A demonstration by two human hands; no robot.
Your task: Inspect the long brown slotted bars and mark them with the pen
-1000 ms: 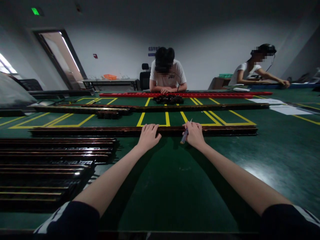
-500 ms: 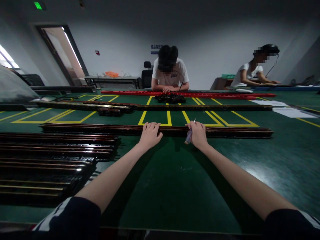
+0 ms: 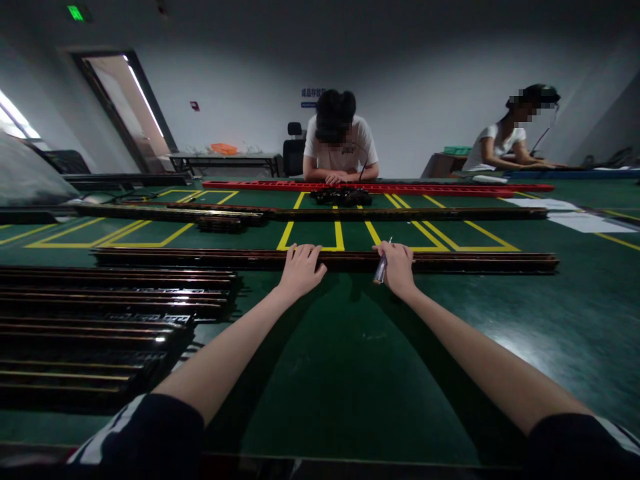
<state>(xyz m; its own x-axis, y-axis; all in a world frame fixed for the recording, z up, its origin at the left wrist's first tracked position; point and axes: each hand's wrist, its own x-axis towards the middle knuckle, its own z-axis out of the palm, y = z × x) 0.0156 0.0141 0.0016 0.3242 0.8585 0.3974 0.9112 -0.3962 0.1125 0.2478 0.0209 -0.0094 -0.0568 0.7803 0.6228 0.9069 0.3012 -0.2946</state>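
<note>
A bundle of long dark strips (image 3: 480, 263) with thin copper-coloured edges lies crosswise on the green table in front of me. My left hand (image 3: 301, 270) grips it left of its middle, fingers over the top and thumb at the near side. To the right, my right hand (image 3: 397, 267) holds a slim pen-like tool (image 3: 380, 269) between thumb and fingers, its thin tip pointing up and away. That hand also rests against the bundle; the fingertips on the far side are partly hidden.
More dark strips (image 3: 115, 300) lie in stacks at the left. Beyond the bundle are yellow tape lines (image 3: 340, 235), another long dark strip (image 3: 430, 214), a small dark pile (image 3: 343, 196), red rails (image 3: 440, 190) and white papers (image 3: 593, 222). Two people sit across the table.
The bundle of strips has slid a little to the right, while both hands stay nearly in place. The pen-like tool has tilted slightly in my right hand.
</note>
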